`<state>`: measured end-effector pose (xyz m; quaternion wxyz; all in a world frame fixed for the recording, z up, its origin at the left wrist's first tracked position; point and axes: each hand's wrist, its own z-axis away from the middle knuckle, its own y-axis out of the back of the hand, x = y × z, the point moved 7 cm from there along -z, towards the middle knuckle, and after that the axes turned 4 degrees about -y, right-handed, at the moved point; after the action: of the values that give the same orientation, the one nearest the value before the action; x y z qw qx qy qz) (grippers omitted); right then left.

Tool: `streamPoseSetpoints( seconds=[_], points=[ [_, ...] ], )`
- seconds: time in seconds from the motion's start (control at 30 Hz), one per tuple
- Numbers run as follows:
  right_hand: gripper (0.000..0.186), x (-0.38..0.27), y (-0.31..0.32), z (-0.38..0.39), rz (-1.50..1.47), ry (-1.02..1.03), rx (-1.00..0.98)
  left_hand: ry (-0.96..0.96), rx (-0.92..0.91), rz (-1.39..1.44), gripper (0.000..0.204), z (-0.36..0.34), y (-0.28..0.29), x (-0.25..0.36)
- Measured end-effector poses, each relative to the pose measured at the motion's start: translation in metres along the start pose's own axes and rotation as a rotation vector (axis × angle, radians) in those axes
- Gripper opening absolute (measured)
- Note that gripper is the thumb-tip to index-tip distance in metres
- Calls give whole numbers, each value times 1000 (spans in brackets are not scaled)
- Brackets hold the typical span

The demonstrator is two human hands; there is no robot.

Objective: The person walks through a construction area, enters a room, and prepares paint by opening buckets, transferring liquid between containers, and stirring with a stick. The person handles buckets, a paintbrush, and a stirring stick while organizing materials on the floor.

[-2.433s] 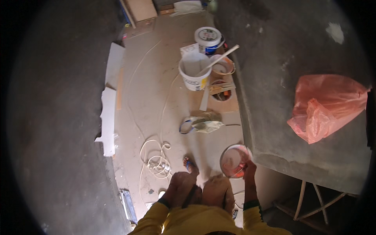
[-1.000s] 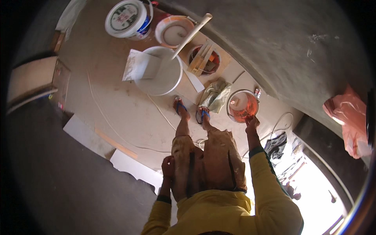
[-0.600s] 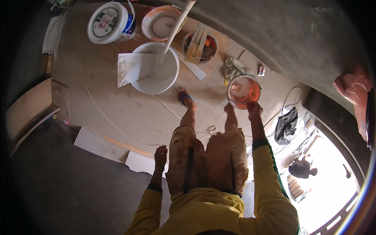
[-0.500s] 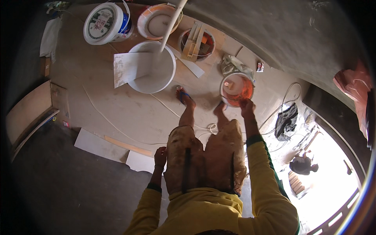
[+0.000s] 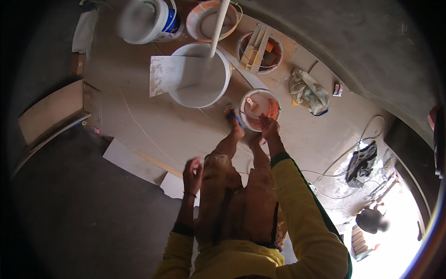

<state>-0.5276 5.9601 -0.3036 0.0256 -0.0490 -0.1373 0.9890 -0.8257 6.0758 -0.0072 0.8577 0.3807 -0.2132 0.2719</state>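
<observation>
My right hand [image 5: 269,126] is closed on the near rim of a small orange-stained bucket [image 5: 245,122], just in front of my feet. Inside the bucket lies a small orange-and-white tool [image 5: 252,104], too small to name for certain. My left hand [image 5: 193,176] hangs beside my left thigh, holding nothing, its fingers loosely bent and apart. Beyond my feet stands a big white tub [image 5: 226,88] with a pale flat board [image 5: 162,75] across its rim. A long white pole [image 5: 218,30] reaches down to the tub.
At the back are a lidded white pail [image 5: 160,28], an orange-rimmed basin [image 5: 194,31] and a bucket of tools [image 5: 280,55]. A crumpled bag [image 5: 309,90] lies right of my bucket. Cables [image 5: 341,160] run over the floor. Another person [image 5: 370,220] is in the bright doorway.
My right hand has moved the orange-stained bucket leftward, away from the crumpled bag and closer to the big tub. My left hand has risen slightly. The whole view has shifted.
</observation>
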Motion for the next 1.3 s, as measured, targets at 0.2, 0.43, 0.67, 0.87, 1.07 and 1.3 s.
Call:
streamPoseSetpoints(
  seconds=[0.2,0.43,0.67,0.87,1.07,1.3],
  points=[
    [23,51,4,0,301,-36,22,-688,87,-42,34,-194,48,236],
    [36,57,-12,1,362,86,310,-843,-657,101,59,-296,11,417],
    [34,69,-120,65,646,766,69,-1275,-258,-68,28,-287,91,344],
    [62,160,-323,205,154,-237,-347,-1033,-599,-72,39,-148,139,234],
    [26,203,-298,222,586,-205,-292,-582,-367,146,31,-176,202,156],
    [80,241,-311,226,768,-10,-68,-227,-103,-32,35,-325,165,16]
  ],
)
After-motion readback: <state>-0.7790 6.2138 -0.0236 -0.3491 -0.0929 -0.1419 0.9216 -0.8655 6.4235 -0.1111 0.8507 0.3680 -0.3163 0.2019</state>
